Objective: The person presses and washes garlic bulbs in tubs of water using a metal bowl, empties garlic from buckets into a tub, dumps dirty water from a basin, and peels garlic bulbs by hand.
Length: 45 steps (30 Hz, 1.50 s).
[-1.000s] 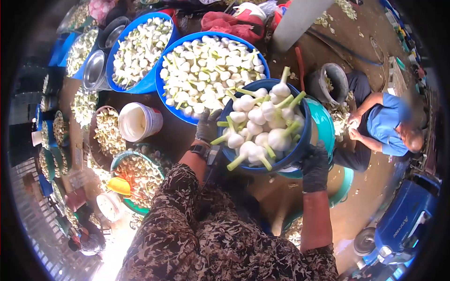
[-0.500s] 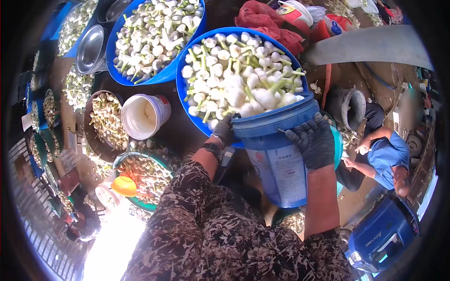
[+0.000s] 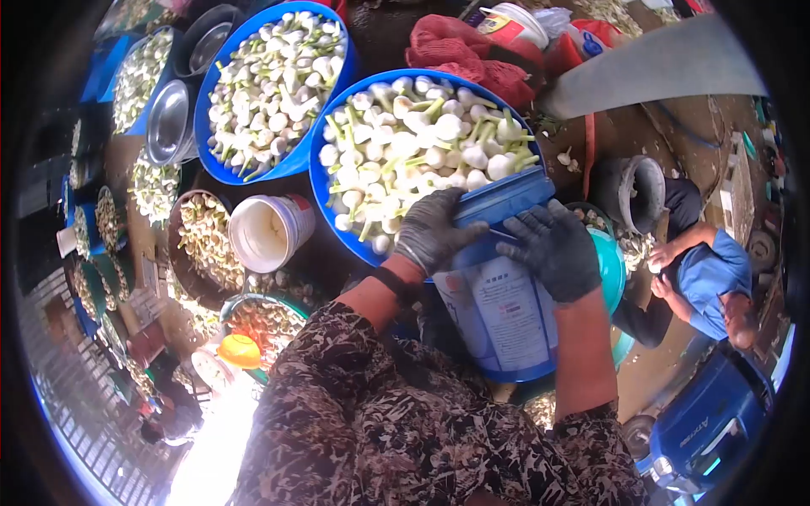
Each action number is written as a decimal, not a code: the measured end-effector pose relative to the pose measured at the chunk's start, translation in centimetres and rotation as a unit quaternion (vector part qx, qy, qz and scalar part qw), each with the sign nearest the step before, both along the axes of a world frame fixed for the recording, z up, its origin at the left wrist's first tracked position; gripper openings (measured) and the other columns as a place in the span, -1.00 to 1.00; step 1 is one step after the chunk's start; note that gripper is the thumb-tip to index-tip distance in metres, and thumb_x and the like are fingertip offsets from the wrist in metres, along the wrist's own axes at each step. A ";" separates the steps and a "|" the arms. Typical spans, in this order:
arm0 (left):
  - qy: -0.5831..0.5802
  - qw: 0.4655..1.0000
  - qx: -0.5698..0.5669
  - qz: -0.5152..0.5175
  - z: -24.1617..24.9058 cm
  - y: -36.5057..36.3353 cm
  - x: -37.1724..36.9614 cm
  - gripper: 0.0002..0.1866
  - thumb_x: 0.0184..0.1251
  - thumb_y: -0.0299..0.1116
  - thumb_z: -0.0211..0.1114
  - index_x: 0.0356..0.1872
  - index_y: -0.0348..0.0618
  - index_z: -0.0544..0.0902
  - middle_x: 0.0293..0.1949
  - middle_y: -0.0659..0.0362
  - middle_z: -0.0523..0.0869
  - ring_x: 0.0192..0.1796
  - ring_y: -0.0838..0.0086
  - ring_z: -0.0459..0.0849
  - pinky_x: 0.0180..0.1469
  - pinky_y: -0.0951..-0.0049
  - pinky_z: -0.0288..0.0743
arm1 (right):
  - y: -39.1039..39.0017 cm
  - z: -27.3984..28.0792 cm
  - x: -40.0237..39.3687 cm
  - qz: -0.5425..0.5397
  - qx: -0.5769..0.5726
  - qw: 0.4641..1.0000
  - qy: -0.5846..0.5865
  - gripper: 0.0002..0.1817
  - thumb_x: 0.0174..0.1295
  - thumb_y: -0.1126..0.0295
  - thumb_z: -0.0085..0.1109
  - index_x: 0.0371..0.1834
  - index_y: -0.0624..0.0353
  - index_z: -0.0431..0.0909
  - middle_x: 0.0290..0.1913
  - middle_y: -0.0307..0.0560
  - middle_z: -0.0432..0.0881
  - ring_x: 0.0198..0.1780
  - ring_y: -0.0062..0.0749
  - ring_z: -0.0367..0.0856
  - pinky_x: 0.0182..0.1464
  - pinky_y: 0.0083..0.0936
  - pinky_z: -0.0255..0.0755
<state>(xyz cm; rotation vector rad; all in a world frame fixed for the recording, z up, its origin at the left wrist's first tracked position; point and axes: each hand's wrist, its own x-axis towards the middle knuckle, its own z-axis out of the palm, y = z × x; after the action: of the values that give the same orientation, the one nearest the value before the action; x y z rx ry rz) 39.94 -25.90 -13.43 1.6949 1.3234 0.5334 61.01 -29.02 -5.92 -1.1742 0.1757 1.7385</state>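
Observation:
A blue plastic bucket (image 3: 498, 316) with a white printed label is tilted, its mouth facing away from me over the near right edge of a big blue tub (image 3: 319, 173). Trimmed garlic bulbs (image 3: 422, 139) with short green stems are heaped in that tub. My left hand (image 3: 434, 229), in a dark glove, grips the bucket at the left of its rim. On the right, my gloved right hand (image 3: 553, 251) holds the side just below the rim, fingers spread against it. The bucket's inside is hidden from me.
Another blue tub (image 3: 202, 126) of garlic stands at the back left. A white bucket (image 3: 257, 232), garlic-filled basins and a yellow bowl (image 3: 240, 351) are to the left. A red mesh sack (image 3: 472, 55) lies behind. At right, a person in blue (image 3: 713, 274) sits near a blue vehicle (image 3: 709, 413).
My left hand has moved up and right along the bucket's rim. Bulbs that showed at the bucket's mouth now lie in the tub. The view has shifted slightly.

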 end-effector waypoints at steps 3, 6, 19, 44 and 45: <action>0.070 0.997 0.001 -0.028 -0.4 0.0 -0.2 -0.33 0.11 0.09 0.39 0.05 -0.31 0.56 -0.18 -0.08 0.68 -0.11 0.12 0.67 0.04 0.24 0.53 | -3.1 2.6 3.7 0.164 0.101 0.956 -0.222 -0.38 0.37 0.07 -0.04 0.33 0.31 0.25 0.24 0.15 0.40 0.35 -0.02 0.30 0.21 -0.05 0.40; -0.091 0.960 -0.260 0.045 -0.8 0.4 -0.7 -0.41 0.22 0.06 0.33 0.01 -0.30 0.56 -0.23 0.03 0.68 -0.16 0.32 0.65 -0.03 0.33 0.53 | -10.1 1.9 7.0 0.343 0.248 0.530 -0.735 -0.47 0.47 0.21 -0.21 0.36 0.36 0.18 0.33 0.23 0.33 0.37 0.02 0.29 0.36 -0.21 0.18; 0.169 0.972 0.066 0.148 -18.7 21.0 -4.8 -0.56 0.15 -0.14 0.35 -0.01 -0.18 0.62 -0.10 -0.06 0.69 -0.01 0.15 0.64 0.09 0.25 0.47 | -11.7 -2.9 -4.1 0.374 -0.027 0.385 -0.844 -0.02 0.22 -0.29 -0.03 0.43 0.37 0.08 0.37 0.36 0.19 0.38 0.21 0.17 0.39 -0.01 0.01; 0.181 0.982 -0.053 -0.003 -21.3 24.5 -5.7 -0.38 0.03 -0.23 0.41 0.18 -0.13 0.51 0.15 -0.06 0.55 0.21 0.09 0.51 0.31 0.27 0.32 | -7.8 -3.3 -4.2 0.385 -0.003 0.466 -0.796 -0.05 0.23 -0.12 0.12 0.46 0.34 -0.05 0.42 0.38 0.08 0.44 0.22 0.04 0.44 0.02 -0.10; 0.196 0.979 -0.054 -0.018 -21.3 24.5 -5.9 -0.42 0.03 -0.26 0.41 0.15 -0.15 0.53 0.12 -0.08 0.55 0.18 0.07 0.52 0.29 0.29 0.34 | -7.5 -3.3 -4.3 0.385 -0.003 0.467 -0.796 -0.05 0.23 -0.12 0.12 0.46 0.34 -0.05 0.42 0.38 0.08 0.44 0.22 0.04 0.44 0.02 -0.10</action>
<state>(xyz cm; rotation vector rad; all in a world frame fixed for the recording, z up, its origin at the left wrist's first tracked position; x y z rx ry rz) 34.01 -1.37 -34.69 1.7878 1.5623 0.1034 56.67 -36.57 -9.20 -2.5795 -1.6998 0.4352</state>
